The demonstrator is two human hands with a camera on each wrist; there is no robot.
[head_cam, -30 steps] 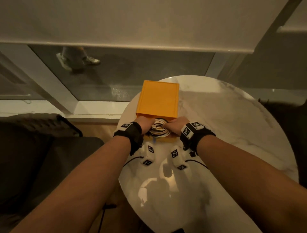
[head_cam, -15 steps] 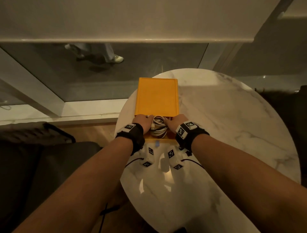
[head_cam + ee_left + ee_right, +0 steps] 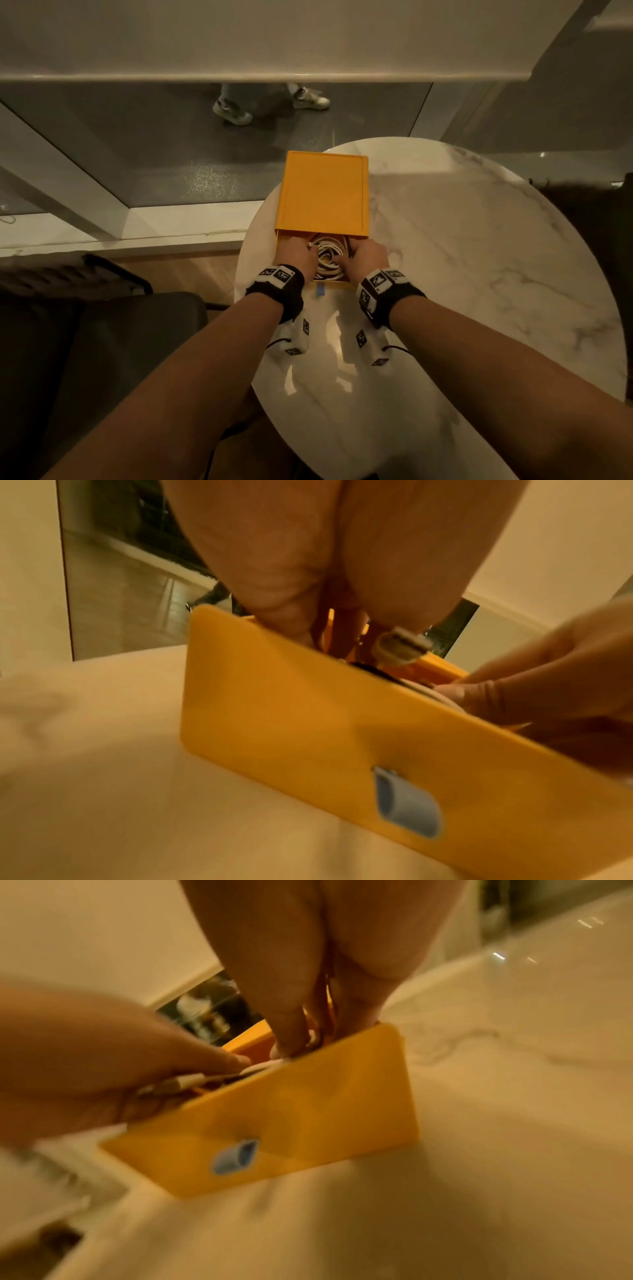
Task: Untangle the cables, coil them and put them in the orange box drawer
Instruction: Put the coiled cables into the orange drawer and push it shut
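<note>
The orange box lies at the far left rim of the round marble table. Its drawer is pulled out towards me, with a blue-grey handle on the drawer front. A coil of white cables lies inside the drawer. My left hand reaches into the left side of the drawer, fingers curled on the coil, with a white plug sticking out beside them. At the right side, my right hand has its thumb and curled fingers on the cables. Most of the coil is hidden by my hands.
A dark seat stands left of the table, close to my left arm. Behind the box is a glass pane with a person's feet passing outside. The table edge runs just left of the box.
Both hands stay in the drawer on the coil. My head view has shifted, so the box sits a little further right. The feet beyond the glass have moved to the right.
</note>
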